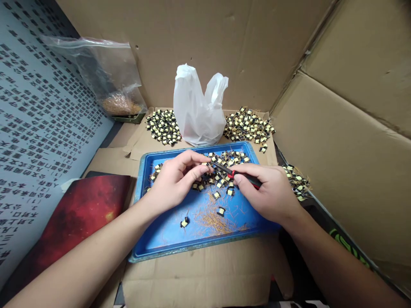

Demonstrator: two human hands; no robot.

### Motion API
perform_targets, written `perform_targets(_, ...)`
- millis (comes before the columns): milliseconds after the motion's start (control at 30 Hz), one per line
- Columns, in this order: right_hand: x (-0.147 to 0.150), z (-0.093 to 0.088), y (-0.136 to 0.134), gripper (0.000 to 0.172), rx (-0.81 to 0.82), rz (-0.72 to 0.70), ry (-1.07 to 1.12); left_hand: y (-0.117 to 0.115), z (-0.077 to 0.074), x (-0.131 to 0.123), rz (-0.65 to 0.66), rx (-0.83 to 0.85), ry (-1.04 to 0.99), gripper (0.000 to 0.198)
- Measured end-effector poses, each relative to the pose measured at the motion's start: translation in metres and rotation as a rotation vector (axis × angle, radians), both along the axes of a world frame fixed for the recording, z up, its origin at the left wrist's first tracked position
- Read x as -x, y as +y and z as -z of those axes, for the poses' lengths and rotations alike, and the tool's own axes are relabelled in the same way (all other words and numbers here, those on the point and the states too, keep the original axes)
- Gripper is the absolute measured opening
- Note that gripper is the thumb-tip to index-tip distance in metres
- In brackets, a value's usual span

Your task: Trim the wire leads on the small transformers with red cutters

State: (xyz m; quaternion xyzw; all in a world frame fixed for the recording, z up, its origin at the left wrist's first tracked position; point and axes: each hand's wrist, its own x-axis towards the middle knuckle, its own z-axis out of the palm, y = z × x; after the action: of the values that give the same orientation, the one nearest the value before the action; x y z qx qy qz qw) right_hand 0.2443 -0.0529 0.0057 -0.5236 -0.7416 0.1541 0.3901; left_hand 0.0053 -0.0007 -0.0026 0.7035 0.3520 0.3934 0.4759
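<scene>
My left hand point(178, 177) hovers over a blue tray point(167, 235), its fingers pinched on a small yellow-and-black coil part at the fingertips. My right hand point(271, 192) is closed round a red-and-black cutter point(236, 173) whose tip points left and meets that part. Many more coil parts point(224, 177) lie heaped in the far half of the tray. Cut copper wire bits point(213, 218) are strewn in the tray's middle, with two single parts point(184, 221) lying apart near them.
Behind the tray stands a white plastic bag point(199, 111), with piles of coil parts to its left point(163, 126) and right point(248, 126), and another pile point(297, 182) by my right wrist. A clear bag of copper scraps point(112, 90) leans at back left. Cardboard walls enclose the area.
</scene>
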Motion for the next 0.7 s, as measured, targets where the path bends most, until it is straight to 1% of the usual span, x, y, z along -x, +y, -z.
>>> perform_targets(133, -0.0017, 0.0010, -0.0003, 0.024, 0.018, 0.068, 0.034, 0.0025, 0.0025, -0.0003, -0.041, 0.040, -0.066, 0.023)
perform_targets(267, -0.0006, -0.0007, -0.0012, 0.024, 0.024, 0.044, 0.018, 0.0027, 0.0036, 0.0000, -0.049, 0.011, -0.077, 0.025)
perform_targets(400, 0.0037, -0.0012, -0.0023, 0.024, -0.005, 0.019, 0.023, 0.0000, 0.0030, -0.0009, -0.076, -0.036, -0.043, 0.024)
perform_targets(700, 0.0076, 0.0036, -0.0056, 0.023, -0.017, 0.025, 0.032, -0.0049, -0.0008, -0.0030, -0.117, -0.118, 0.058, 0.025)
